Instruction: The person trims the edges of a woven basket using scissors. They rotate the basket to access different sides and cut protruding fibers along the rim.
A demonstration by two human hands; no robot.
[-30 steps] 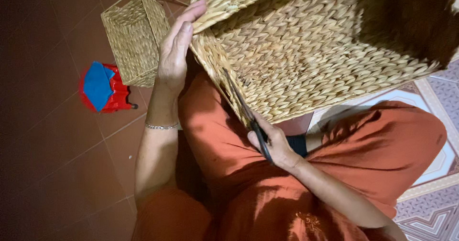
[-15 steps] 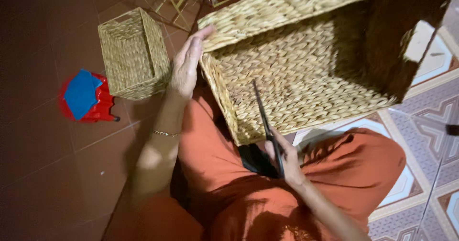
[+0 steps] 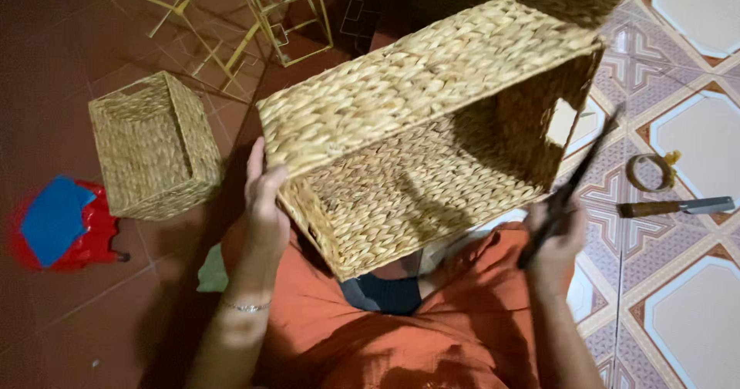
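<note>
A large woven straw basket (image 3: 401, 119) rests tilted on my lap, its open side facing me. My left hand (image 3: 264, 200) grips its near-left corner and rim; a thin bracelet circles that wrist. My right hand (image 3: 556, 239) is to the right of the basket, just off its right wall, closed around a pair of dark scissors (image 3: 572, 185) whose blades point up and to the right. My orange trousers (image 3: 385, 335) fill the lower middle.
A smaller woven basket (image 3: 154, 146) sits on the dark tile floor at left, beside a red stool with a blue top (image 3: 58, 223). Yellow wire frames (image 3: 262, 19) lie at the back. A wooden-handled knife (image 3: 674, 205) and a coil of cord (image 3: 649, 171) lie on patterned tiles at right.
My right hand has pulled the scissors out of the basket's interior and moved them to the right side. The basket has turned so its opening faces me more; my left hand stays on its corner.
</note>
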